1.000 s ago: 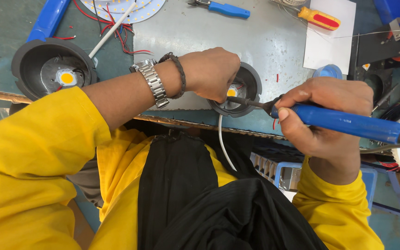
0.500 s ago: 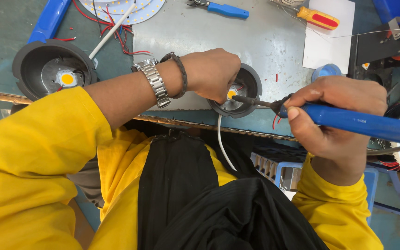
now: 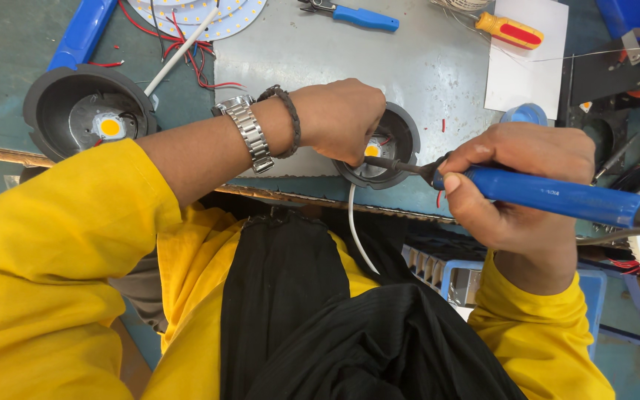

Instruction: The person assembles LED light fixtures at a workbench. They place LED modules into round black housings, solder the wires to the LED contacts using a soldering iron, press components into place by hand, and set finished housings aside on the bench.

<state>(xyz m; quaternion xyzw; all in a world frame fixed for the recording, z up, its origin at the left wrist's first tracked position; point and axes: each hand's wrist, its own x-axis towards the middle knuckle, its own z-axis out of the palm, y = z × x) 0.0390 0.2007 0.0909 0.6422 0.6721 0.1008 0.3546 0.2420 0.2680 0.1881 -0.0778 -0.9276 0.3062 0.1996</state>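
Note:
My left hand rests closed over a round black lamp housing at the bench's near edge, holding it; a yellow LED chip shows inside. My right hand grips a blue-handled soldering iron, whose dark tip reaches into the housing beside the chip. A white cable hangs from the housing toward my lap. A metal watch and a dark bracelet circle my left wrist.
A second black housing with an LED chip sits at left. Farther back lie a white LED disc with red wires, blue-handled pliers, an orange screwdriver, white paper and a blue tube.
The soldering iron has slid left, its tip now deeper inside the housing by the chip. My left hand has stayed on the housing.

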